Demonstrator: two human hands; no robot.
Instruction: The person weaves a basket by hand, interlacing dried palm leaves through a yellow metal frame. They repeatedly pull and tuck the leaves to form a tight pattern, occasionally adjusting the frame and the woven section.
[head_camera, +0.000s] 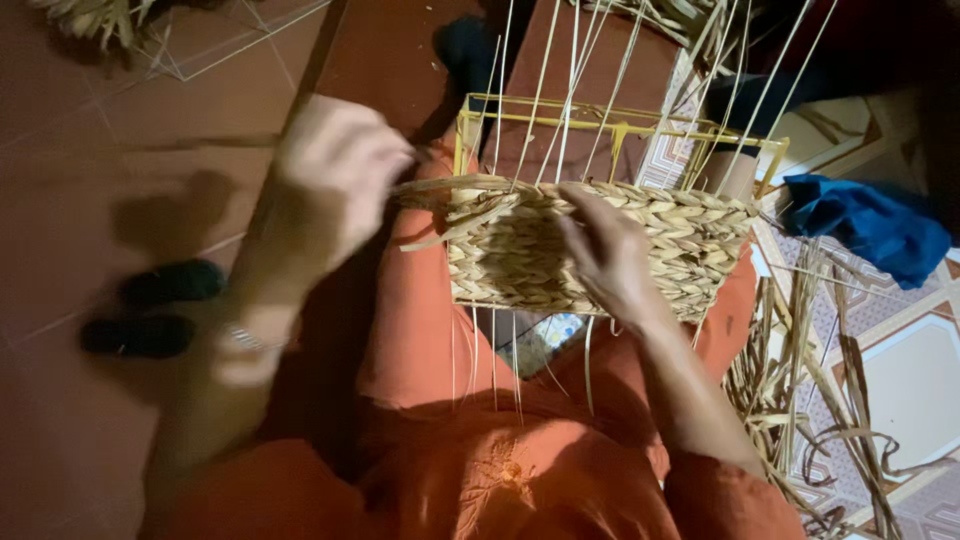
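Several woven rows already wrap the lower part of the yellow wire frame (620, 125), forming a half-done basket (590, 245) resting on the person's lap. Upper frame bare, thin upright stakes (560, 90) unwoven, so roughly half left by my judgement. Left hand (335, 180) pinches a flat straw strand (440, 185) at the rim, grip closed. Right hand (610, 255) lies flat, fingers spread against the weave. Loose straw (800, 400) on floor.
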